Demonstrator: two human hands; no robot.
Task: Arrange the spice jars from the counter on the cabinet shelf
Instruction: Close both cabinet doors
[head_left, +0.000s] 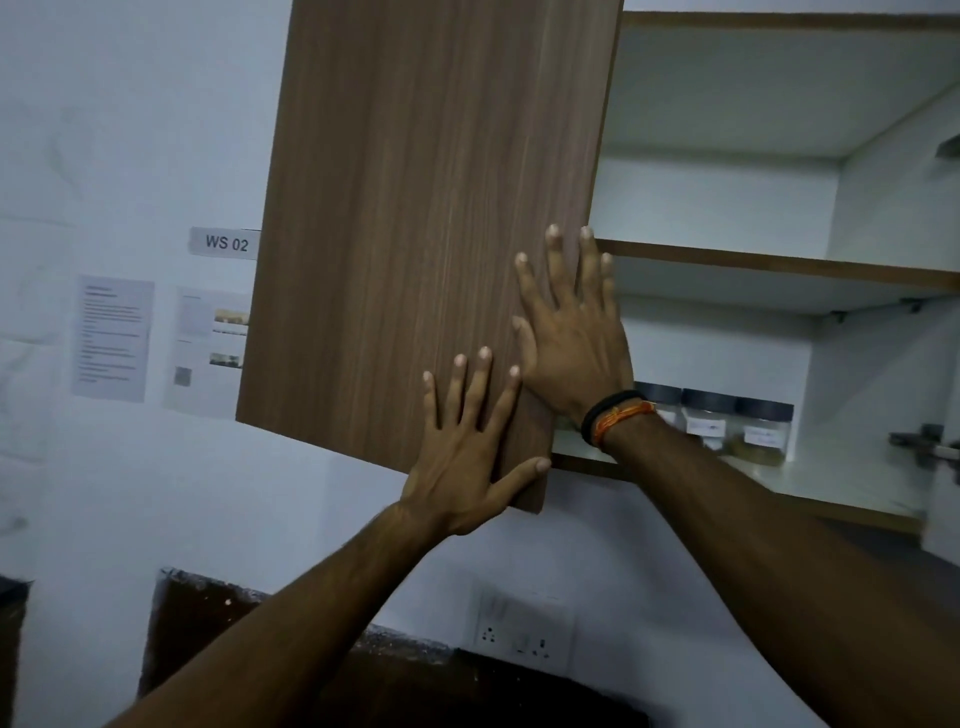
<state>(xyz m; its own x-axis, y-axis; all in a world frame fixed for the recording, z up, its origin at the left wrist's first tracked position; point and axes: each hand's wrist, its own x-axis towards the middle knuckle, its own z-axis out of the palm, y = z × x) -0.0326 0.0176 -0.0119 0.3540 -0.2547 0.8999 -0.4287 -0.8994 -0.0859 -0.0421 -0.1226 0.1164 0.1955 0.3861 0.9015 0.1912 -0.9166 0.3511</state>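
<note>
Both palms lie flat on the brown wooden cabinet door (415, 234), which stands partly open. My left hand (467, 457) presses near the door's lower right corner, fingers straight and spread, thumb at the door's bottom edge. My right hand (571, 338) presses higher up along the door's right edge, fingers straight. Behind my right wrist, clear spice jars (737, 426) with dark lids and white labels stand in a row on the cabinet's bottom shelf (841, 483); my wrist hides the left end of the row.
The upper shelf (779, 262) runs across the cabinet with nothing seen on it. A metal hinge (924, 441) juts out at the right side. Papers and a "WS 02" label (226, 242) are on the wall; a socket plate (519, 631) sits below.
</note>
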